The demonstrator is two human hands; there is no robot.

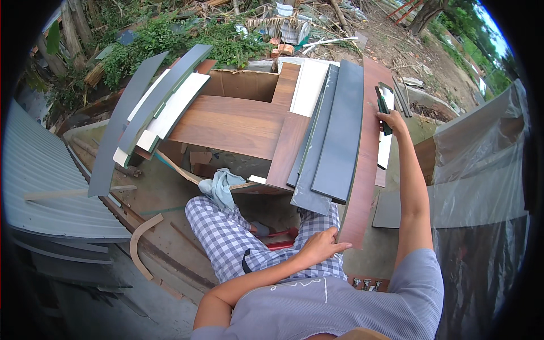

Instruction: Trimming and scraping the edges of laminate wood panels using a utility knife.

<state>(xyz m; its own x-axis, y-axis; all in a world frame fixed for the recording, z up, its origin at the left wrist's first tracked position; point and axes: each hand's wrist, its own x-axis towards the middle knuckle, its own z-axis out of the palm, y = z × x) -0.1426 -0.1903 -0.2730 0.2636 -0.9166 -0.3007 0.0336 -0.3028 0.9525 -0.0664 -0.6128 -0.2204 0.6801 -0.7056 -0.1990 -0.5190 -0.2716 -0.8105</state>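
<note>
My left hand [323, 247] is at the near end of a long reddish-brown board [367, 141], its thumb and fingers closed at the corner beside my lap. On the board's far right side, my right hand [391, 120] grips a short bundle of dark green-edged strips [383, 106]. White strips [385, 150] lie beside and beneath that hand. Left of the reddish board rest wide dark grey boards [340, 130], overlapping lengthwise. A wood-grain brown panel [232, 126] lies across an open cardboard box [241, 85].
More grey and white boards [164, 102] are stacked on the left. A light blue cloth [221, 184] hangs on the box's near rim. Corrugated sheeting [56, 170] stands at left, clear plastic sheeting [481, 187] at right. Metal hinges [367, 284] lie low beside me.
</note>
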